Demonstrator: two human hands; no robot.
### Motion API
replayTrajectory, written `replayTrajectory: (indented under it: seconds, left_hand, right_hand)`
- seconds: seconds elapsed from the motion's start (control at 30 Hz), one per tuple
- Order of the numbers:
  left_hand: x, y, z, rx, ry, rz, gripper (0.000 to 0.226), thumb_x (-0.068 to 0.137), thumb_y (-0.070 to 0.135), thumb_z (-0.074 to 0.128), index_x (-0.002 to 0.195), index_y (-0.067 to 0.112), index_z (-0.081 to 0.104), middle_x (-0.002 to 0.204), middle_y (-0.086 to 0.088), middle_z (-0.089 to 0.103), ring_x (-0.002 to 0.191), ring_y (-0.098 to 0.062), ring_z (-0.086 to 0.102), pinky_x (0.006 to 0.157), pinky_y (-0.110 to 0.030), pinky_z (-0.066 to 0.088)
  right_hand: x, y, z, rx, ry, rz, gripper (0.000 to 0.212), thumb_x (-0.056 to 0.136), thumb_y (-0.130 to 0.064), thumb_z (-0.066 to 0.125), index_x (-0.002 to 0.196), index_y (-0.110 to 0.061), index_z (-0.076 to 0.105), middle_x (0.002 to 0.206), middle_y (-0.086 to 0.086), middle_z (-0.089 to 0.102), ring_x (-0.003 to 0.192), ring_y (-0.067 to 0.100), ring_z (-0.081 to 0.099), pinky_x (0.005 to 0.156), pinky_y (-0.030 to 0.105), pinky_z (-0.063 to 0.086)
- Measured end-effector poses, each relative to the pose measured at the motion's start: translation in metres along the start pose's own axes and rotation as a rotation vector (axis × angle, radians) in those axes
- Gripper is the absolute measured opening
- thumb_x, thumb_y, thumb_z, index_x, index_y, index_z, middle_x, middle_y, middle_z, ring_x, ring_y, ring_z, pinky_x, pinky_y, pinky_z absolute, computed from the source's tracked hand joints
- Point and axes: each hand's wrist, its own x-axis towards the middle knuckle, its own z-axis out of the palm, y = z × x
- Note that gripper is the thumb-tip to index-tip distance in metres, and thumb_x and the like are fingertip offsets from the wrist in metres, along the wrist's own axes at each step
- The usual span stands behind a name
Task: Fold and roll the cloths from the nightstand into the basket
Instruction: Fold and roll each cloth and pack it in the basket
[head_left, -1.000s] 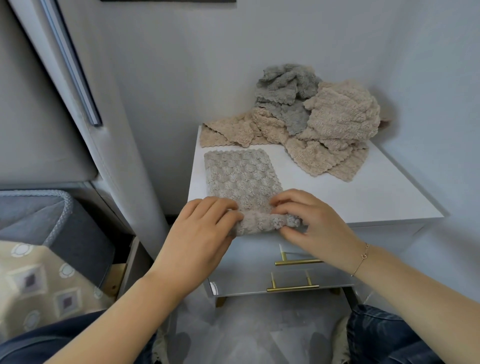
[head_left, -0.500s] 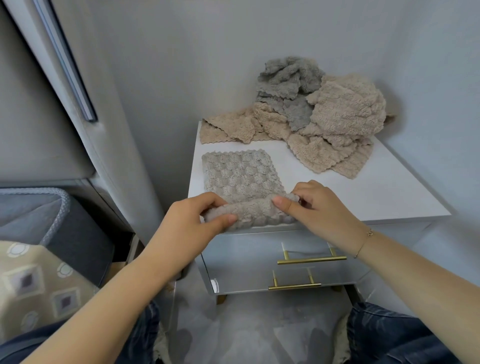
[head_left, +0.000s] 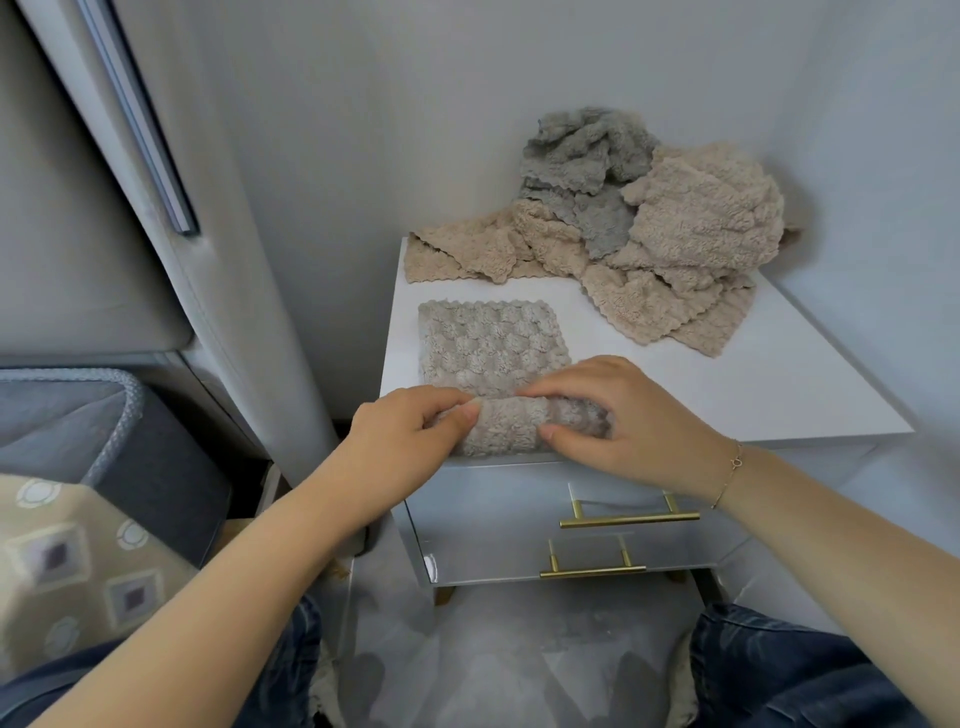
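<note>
With my left hand (head_left: 415, 431) and right hand (head_left: 613, 415) both gripping the started roll of the folded cloth (head_left: 493, 348), I judge rolling underway; next, roll evenly toward its far edge.

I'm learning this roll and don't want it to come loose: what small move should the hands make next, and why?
Probably keep rolling away from the body. Both the left hand and the right hand pinch the rolled near end of the grey-beige cloth, and a flat stretch lies unrolled on the nightstand beyond it.
</note>
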Motion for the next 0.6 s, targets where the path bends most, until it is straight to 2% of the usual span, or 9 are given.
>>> replayTrajectory:
  seconds: [0.1,0.17,0.23,0.3,0.37,0.43,0.5,0.6]
  left_hand:
    - [0.001,0.001,-0.001,0.020,0.020,-0.074,0.046,0.097,0.038,0.045,0.053,0.043,0.054,0.045,0.013,0.041,0.055,-0.011,0.037,0.062,-0.030,0.030]
    - [0.001,0.002,0.002,0.018,0.107,-0.127,0.042,0.094,0.041,0.049,0.053,0.032,0.054,0.046,0.011,0.044,0.055,-0.012,0.041,0.058,-0.028,0.032]
    - [0.001,0.003,0.005,0.011,0.209,-0.154,0.030,0.090,0.045,0.055,0.067,0.026,0.058,0.058,0.008,0.053,0.058,-0.012,0.047,0.056,-0.026,0.035]
    - [0.000,0.002,0.008,0.053,0.306,-0.133,0.025,0.086,0.047,0.061,0.079,0.023,0.056,0.070,0.004,0.058,0.061,-0.011,0.051,0.057,-0.027,0.038]
    - [0.001,-0.002,0.009,0.128,0.416,-0.022,0.026,0.082,0.047,0.065,0.085,0.023,0.055,0.079,0.008,0.055,0.068,-0.011,0.051,0.064,-0.030,0.041]
    - [0.003,-0.006,0.007,0.183,0.484,0.191,0.020,0.082,0.039,0.070,0.080,0.023,0.058,0.083,0.010,0.054,0.078,-0.012,0.048,0.074,-0.035,0.043]
    - [0.004,-0.008,0.005,0.274,0.463,0.397,0.015,0.086,0.033,0.069,0.077,0.022,0.063,0.083,0.011,0.056,0.079,-0.011,0.046,0.075,-0.037,0.042]
    - [0.001,-0.013,-0.001,0.367,0.361,0.573,0.025,0.089,0.042,0.058,0.092,0.020,0.070,0.095,0.010,0.063,0.085,-0.007,0.050,0.078,-0.031,0.042]
  right_hand:
    - [0.004,0.003,0.002,-0.054,0.035,0.027,0.044,0.083,-0.053,0.054,0.098,-0.017,0.073,0.090,-0.008,0.068,0.087,0.007,0.058,0.083,0.033,0.046]
    - [0.005,0.005,0.002,-0.087,0.049,0.084,0.050,0.084,-0.059,0.049,0.082,-0.014,0.071,0.077,-0.002,0.066,0.077,0.014,0.057,0.075,0.035,0.045]
    - [0.005,0.006,0.003,-0.078,0.045,0.158,0.055,0.085,-0.061,0.044,0.074,-0.013,0.069,0.069,0.001,0.062,0.072,0.014,0.054,0.072,0.031,0.040]
    - [0.004,0.006,0.002,-0.085,0.065,0.212,0.049,0.088,-0.053,0.048,0.068,-0.012,0.066,0.063,0.002,0.057,0.068,0.014,0.049,0.068,0.029,0.032]
    - [0.001,0.004,0.001,-0.080,0.085,0.264,0.043,0.092,-0.041,0.054,0.063,-0.009,0.059,0.058,0.002,0.051,0.063,0.015,0.044,0.066,0.029,0.027]
    - [-0.002,0.002,0.002,-0.081,0.089,0.292,0.040,0.093,-0.037,0.055,0.065,-0.008,0.057,0.059,-0.001,0.051,0.064,0.015,0.044,0.065,0.029,0.026]
    - [-0.004,0.000,0.003,-0.098,0.087,0.293,0.033,0.092,-0.036,0.055,0.070,-0.011,0.060,0.066,-0.006,0.056,0.070,0.015,0.047,0.068,0.030,0.029]
    - [-0.005,-0.004,0.002,-0.117,0.070,0.299,0.024,0.093,-0.032,0.055,0.078,-0.015,0.064,0.076,-0.006,0.061,0.077,0.015,0.050,0.075,0.032,0.035]
